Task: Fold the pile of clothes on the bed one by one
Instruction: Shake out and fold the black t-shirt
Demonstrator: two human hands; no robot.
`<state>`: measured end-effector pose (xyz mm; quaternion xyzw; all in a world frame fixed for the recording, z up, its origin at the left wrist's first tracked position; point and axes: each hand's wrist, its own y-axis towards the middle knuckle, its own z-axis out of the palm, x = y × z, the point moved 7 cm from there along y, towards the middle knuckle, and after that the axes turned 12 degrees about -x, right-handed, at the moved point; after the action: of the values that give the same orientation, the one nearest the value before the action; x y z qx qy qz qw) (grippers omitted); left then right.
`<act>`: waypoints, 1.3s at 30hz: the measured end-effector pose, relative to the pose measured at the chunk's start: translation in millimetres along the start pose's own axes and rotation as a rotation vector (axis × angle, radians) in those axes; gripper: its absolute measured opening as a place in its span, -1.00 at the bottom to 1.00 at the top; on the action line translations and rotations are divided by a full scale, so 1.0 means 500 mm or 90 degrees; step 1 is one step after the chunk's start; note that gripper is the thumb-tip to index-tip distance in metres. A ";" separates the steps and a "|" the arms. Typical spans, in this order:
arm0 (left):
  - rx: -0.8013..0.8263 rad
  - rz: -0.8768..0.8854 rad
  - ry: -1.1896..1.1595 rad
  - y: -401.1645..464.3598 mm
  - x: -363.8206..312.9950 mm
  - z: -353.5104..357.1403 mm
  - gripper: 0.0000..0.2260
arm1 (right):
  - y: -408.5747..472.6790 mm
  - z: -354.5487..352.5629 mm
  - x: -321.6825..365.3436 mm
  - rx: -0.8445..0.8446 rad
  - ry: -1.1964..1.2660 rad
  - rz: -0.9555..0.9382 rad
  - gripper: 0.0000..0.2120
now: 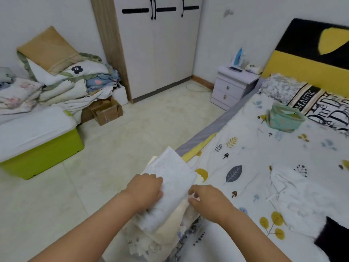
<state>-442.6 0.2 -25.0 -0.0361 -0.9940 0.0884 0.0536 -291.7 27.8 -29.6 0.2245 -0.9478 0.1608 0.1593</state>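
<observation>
Room: bedroom with pale tiled floor, a white wardrobe (156, 46) on the far wall and a nightstand (233, 87) beside the bed's head end.
Carrying surface: bed (264, 157) with a leaf-print cover; its left edge runs diagonally from the nightstand toward the camera.
Task item: folded white cloth (170, 186), a narrow rectangle lying on top of a stack of folded clothes (166, 235) at the near left edge of the bed.
Stack condition: cream and patterned layers show under the white piece; the stack appears to overhang the bed edge toward the floor.
Left hand (145, 191): laid on the left side of the white cloth, fingers curled over its edge and gripping it.
Right hand (205, 200): at the cloth's right edge, fingertips pinching what looks like that edge.
Remaining work: a white garment (283, 186) lies unfolded near the middle of the bed; a dark item (332, 241) sits at the near right edge.
Other items: teal fabric basket (283, 118) near the pillows (311, 103); bedding heap (56, 76) and a green box (41, 154) across the floor.
Step in hand (judgement): seating the folded piece on the stack.
Risk 1: an off-centre placement or push toward the edge may tip the stack onto the floor.
Risk 2: releasing one side early may let the fold spring open.
</observation>
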 end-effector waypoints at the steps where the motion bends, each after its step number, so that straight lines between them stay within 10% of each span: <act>1: -0.001 0.022 -0.002 0.000 -0.021 -0.017 -0.71 | -0.025 -0.014 -0.011 0.007 -0.010 0.006 -0.68; 25: 0.132 0.379 -0.096 -0.116 -0.894 -0.108 -0.56 | -0.795 -0.153 -0.621 0.043 0.009 0.404 -0.62; 39: 0.126 0.375 -0.126 0.053 -1.196 0.057 -0.66 | -0.854 -0.003 -1.046 -0.033 0.030 0.578 -0.76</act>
<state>148.6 -27.2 -117.5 -0.3077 -0.9279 0.1993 -0.0681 355.9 -137.7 -124.4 -0.2212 -0.9501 0.1959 0.0995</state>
